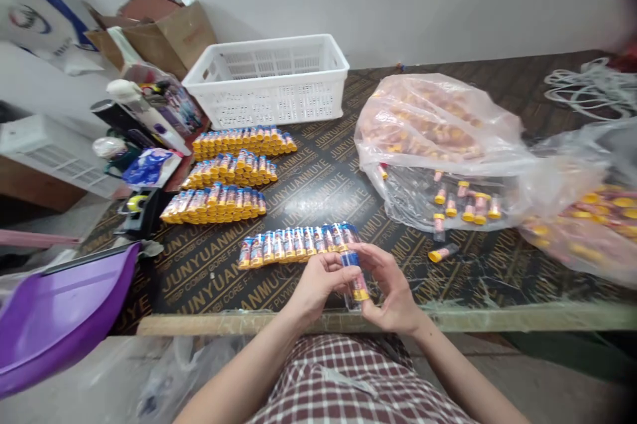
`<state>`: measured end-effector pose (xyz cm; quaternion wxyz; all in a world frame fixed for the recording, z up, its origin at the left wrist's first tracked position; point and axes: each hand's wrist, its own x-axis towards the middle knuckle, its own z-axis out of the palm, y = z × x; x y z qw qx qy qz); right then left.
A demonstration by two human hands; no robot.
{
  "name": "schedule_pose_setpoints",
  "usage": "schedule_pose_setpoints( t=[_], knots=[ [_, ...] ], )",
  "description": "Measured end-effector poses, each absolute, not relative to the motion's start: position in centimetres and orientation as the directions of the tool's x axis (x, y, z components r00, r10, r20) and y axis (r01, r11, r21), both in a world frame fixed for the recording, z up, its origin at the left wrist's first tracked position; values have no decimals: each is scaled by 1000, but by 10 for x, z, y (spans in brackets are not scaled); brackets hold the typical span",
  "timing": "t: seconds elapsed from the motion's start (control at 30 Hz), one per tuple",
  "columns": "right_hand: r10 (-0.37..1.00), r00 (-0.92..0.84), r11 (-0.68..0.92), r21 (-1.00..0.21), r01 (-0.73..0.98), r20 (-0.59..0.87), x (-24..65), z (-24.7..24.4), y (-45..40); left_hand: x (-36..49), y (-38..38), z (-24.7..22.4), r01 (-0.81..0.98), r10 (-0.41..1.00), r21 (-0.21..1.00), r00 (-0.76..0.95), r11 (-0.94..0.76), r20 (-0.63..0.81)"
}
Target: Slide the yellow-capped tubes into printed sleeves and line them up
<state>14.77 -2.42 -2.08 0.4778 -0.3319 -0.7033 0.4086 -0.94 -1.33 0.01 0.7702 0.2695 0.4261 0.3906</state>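
Note:
Close to the table's front edge, a small tube (pixel 357 284) with a blue upper part and a yellow cap at its lower end is held between both hands. My left hand (pixel 323 281) pinches it, thumb across the front. The fingers of my right hand (pixel 391 288) curl around its far side, with the thumb near the lower end. Just beyond my fingers lies a row of similar labelled tubes (pixel 288 245), yellow caps facing me. Part of that row is hidden behind my hands.
Three stacks of tubes (pixel 213 204) lie at left, before a white plastic crate (pixel 279 95). At right are a clear bag (pixel 432 119) full of yellow-capped tubes, a loose tube (pixel 442 253) and another bag (pixel 587 238). A purple dustpan (pixel 64 324) juts out at lower left.

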Motion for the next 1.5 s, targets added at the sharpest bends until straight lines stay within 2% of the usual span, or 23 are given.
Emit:
schedule_pose_setpoints(
  t=[0.17,0.27,0.33,0.4,0.47,0.53,0.6,0.73,0.8,0.87,0.97,1.03,1.07,1.1,1.13,1.2,1.3,1.43,1.5],
  knots=[
    [862,-326,426,-903,54,387,138,-28,-21,-14,-12,0,-367,855,774,277,516,-439],
    [851,-375,437,-891,121,367,137,-25,-16,-39,-5,5,-282,905,860,149,425,-398],
    [862,-350,445,-878,178,367,143,-23,-11,-70,0,9,-117,940,938,-64,325,-334],
    [885,-275,434,-879,199,375,153,-23,-5,-107,5,8,145,919,959,-352,243,-180],
    [916,-187,391,-894,220,354,164,-26,0,-141,9,1,374,872,884,-485,279,-70],
    [943,-117,331,-906,263,311,172,-30,4,-167,11,-10,522,861,781,-507,343,-39],
    [957,-81,290,-909,300,279,177,-33,7,-179,11,-21,601,872,707,-487,373,-46],
    [955,-56,294,-892,344,293,183,-33,10,-182,8,-26,686,906,632,-418,360,-62],
    [950,-33,299,-876,379,310,189,-31,10,-178,5,-19,755,921,569,-389,327,-13],
    [944,16,294,-862,413,330,198,-30,11,-169,3,-11,808,922,521,-376,275,97],
    [920,137,278,-857,435,368,212,-30,14,-134,-1,-8,786,920,604,-326,134,220],
    [902,203,264,-858,441,382,219,-29,16,-96,-7,-15,705,982,709,-142,10,127],
    [896,220,257,-855,451,385,223,-28,17,-75,-10,-20,664,999,747,27,-41,31],
    [893,227,248,-846,472,389,227,-27,17,-55,-13,-26,662,980,745,191,-84,-58],
    [890,228,240,-830,503,395,232,-26,17,-37,-16,-33,703,956,704,262,-99,-127],
    [882,216,227,-780,584,418,245,-26,15,-11,-20,-44,816,922,567,300,-115,-245],
    [877,174,185,-651,736,447,274,-35,14,1,-21,-52,895,910,420,291,-150,-296],
    [922,97,64,-395,916,376,309,-56,12,-6,-17,-54,886,905,414,335,-208,-264],
    [945,54,63,-340,938,323,317,-65,11,-8,-16,-55,882,901,417,347,-219,-262]
  ],
)
